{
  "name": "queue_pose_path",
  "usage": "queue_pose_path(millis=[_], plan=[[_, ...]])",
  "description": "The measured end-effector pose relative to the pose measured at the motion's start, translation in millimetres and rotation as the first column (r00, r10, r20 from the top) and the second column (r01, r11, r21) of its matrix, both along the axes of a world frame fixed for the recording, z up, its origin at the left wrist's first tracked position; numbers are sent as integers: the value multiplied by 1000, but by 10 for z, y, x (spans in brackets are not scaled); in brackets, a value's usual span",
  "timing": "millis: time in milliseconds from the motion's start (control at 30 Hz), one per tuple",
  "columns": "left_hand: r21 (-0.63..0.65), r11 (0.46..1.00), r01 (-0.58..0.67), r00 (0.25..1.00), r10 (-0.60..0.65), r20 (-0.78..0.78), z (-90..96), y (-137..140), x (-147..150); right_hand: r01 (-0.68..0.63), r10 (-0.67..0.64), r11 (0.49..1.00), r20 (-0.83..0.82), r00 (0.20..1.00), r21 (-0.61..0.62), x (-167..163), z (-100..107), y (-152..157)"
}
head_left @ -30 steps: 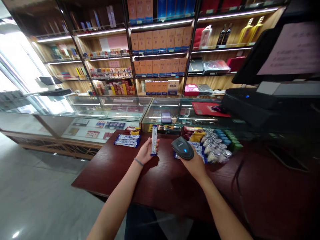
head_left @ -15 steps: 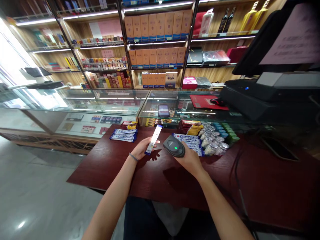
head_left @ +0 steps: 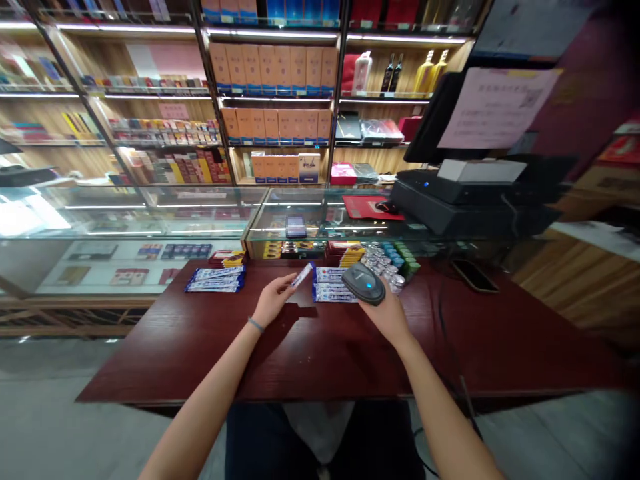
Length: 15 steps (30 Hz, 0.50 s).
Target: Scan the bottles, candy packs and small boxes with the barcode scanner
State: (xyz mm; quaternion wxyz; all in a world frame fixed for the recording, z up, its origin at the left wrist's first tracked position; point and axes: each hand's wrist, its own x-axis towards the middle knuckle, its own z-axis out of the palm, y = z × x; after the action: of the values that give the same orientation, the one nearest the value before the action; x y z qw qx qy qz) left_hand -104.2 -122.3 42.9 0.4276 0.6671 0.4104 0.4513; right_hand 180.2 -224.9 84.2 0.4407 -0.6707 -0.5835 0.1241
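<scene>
My left hand (head_left: 273,297) pinches a slim blue-and-white snack packet (head_left: 303,274) by its near end, above the dark red table (head_left: 280,360). My right hand (head_left: 387,313) is wrapped round a black barcode scanner (head_left: 364,283) with a blue light on top. The scanner hangs over the right end of a row of similar blue-and-white packets (head_left: 333,285) and hides part of them. Another pile of these packets (head_left: 215,279) lies further left. Silver-topped cans (head_left: 397,283) stand just beyond my right hand, beside green cans (head_left: 409,265).
Red-and-yellow packs (head_left: 353,255) lie along the glass display counter (head_left: 210,212) behind the table. A phone (head_left: 474,275) rests at right, near the scanner's cable (head_left: 443,327). A monitor with a paper sheet (head_left: 500,107) stands back right, by a red mouse pad (head_left: 367,207).
The view has turned right. The packet in my left hand has tipped flatter and moved away from the scanner. The scanner's light went from green to blue.
</scene>
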Motion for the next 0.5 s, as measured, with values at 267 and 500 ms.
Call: queue_pose_path(millis=[267,500], plan=[[356,890,286,862,-77,-500,76,-202,673,79,-77,996,52,996,-33,367,-93,-315],[398,814,422,760,-79,-645,-35,-205,1068,114,-113,993,42,993,-34,543,-72,-433]])
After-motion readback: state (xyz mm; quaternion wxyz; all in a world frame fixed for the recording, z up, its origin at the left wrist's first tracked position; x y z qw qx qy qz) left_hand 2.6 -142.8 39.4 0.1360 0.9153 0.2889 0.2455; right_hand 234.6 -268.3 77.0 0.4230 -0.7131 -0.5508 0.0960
